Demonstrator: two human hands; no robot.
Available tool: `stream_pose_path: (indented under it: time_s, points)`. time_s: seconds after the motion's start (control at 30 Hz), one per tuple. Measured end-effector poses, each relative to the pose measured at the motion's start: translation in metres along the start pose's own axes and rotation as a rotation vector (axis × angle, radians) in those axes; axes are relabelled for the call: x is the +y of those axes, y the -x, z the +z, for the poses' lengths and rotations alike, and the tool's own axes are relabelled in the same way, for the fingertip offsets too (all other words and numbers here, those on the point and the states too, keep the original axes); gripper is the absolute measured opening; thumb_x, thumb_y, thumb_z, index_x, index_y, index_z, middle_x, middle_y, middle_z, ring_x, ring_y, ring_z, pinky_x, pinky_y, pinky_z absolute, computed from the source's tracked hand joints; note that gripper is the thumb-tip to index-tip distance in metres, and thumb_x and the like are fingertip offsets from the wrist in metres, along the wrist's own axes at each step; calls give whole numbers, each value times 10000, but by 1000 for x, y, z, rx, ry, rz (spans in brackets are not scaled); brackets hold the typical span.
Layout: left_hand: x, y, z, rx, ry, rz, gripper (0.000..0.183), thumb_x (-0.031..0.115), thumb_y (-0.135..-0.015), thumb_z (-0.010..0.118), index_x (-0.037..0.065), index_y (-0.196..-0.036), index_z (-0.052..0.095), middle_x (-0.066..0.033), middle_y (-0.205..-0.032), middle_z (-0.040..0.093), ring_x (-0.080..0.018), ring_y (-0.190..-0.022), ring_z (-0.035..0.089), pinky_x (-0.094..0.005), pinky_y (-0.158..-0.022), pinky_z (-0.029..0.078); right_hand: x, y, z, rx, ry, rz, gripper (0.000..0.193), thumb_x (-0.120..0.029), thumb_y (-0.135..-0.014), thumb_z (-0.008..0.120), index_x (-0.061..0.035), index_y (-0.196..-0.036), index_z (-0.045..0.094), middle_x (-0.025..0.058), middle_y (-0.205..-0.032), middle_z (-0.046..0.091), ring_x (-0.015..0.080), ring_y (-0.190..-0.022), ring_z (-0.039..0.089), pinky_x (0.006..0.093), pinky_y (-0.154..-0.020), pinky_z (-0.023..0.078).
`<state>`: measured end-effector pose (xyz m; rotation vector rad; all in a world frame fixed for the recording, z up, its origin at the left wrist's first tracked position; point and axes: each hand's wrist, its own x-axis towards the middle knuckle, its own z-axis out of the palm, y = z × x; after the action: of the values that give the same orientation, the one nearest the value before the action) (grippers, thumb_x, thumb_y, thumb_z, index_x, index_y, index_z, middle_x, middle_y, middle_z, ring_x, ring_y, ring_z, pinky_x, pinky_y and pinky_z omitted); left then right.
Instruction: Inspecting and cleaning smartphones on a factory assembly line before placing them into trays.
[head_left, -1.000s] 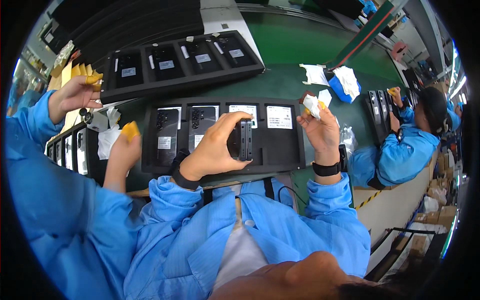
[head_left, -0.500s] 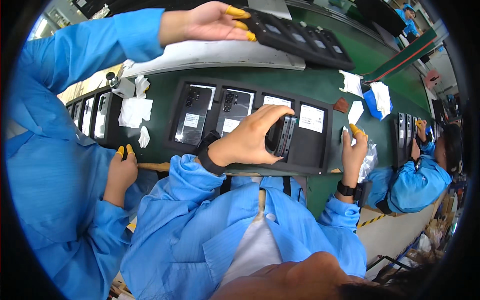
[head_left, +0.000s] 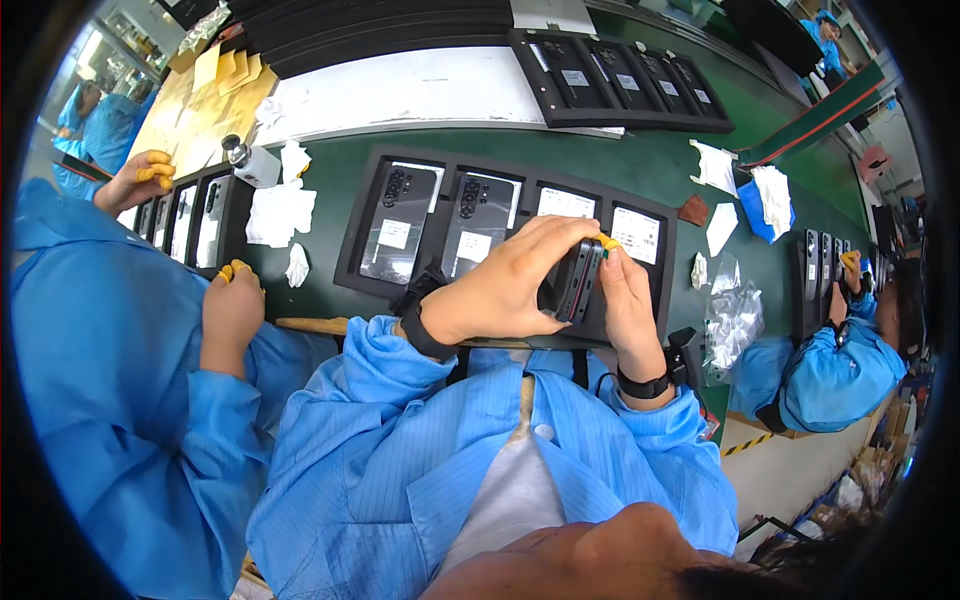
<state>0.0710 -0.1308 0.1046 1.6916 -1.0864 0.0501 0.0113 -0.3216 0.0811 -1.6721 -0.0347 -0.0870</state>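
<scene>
My left hand [head_left: 510, 275] is curled around a dark smartphone [head_left: 580, 282], which stands on edge over the tray and looks layered, maybe two phones together. Against its right side is my right hand [head_left: 632, 305], fingers pinched close, a yellow finger cot at the tip; anything between them is hidden. Beneath lies a black foam tray [head_left: 350, 235] with several compartments. Two dark phones, one at the left [head_left: 400, 222] and one beside it [head_left: 480, 230], lie back up in it. The right compartments show white labels [head_left: 634, 236].
A second black tray [head_left: 625, 85] of phones lies at the back. Right of my tray are a blue container [head_left: 765, 210] with white cloth and a clear plastic bag [head_left: 733, 315]. At left stand a dispenser bottle [head_left: 250, 162], white wipes [head_left: 280, 215] and a co-worker's hand [head_left: 233, 305].
My right hand has moved left from the white wipes to the phone in my left hand. The co-worker's tray now lies at the back, and that hand has withdrawn left.
</scene>
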Motion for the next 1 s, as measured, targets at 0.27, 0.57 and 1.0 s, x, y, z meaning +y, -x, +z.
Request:
stream_pose_path:
  time_s: [0.27, 0.57, 1.0]
  points:
    - [16, 40, 14, -36, -4, -161, 943, 12, -622, 834, 63, -1465, 415, -246, -1538, 346, -407, -1385, 419, -464, -1123, 380, 17, 33, 24, -23, -366, 250, 519, -373, -1087, 396, 19, -1425, 429, 93, -1278, 593, 144, -1184, 580, 313, -992, 485]
    - [4, 57, 21, -108, 215, -224, 1130, -154, -628, 633, -7, -1587, 52, -280, -1640, 36, -428, -1521, 94, -429, -1216, 217, 10, 39, 37, -44, -99, 81, 611, -326, -1084, 385, 62, -1538, 256, 128, -1382, 491, 169, -1225, 501, 296, -1053, 381]
    - [-20, 46, 43, 244, 1166, -378, 939, -221, -662, 376, 13, -1563, 252, -155, -1649, 177, -268, -1541, 126, -439, -1256, 122, 37, 13, 51, 118, -193, -138, 534, -217, -1080, 376, 44, -1530, 258, 143, -1406, 504, 154, -1203, 523, 291, -1020, 415]
